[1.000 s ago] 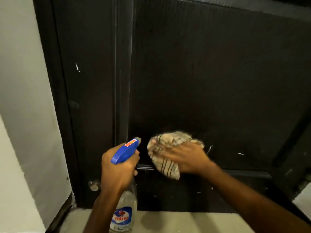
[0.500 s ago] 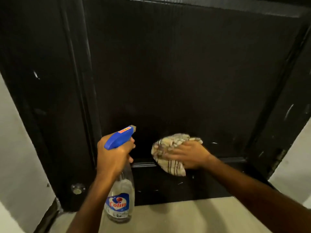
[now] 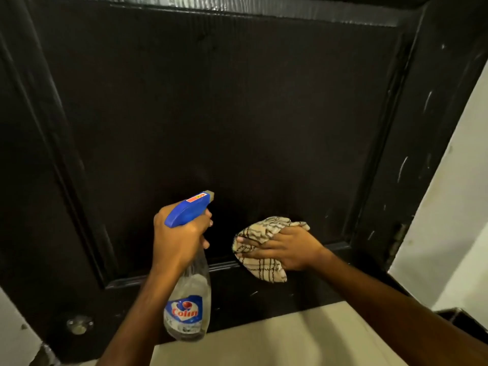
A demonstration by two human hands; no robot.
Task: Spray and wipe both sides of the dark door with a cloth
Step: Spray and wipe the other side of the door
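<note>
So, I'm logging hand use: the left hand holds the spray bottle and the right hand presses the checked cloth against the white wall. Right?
Not quite: the head view shows the right hand pressing the checked cloth against the dark door, not the white wall. The left hand does hold the spray bottle.

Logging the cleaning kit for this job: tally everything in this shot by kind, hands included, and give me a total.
Hands: 2, the left hand and the right hand
Spray bottle: 1, gripped by the left hand
Checked cloth: 1, under the right hand
Dark door: 1
Total: 5
</note>
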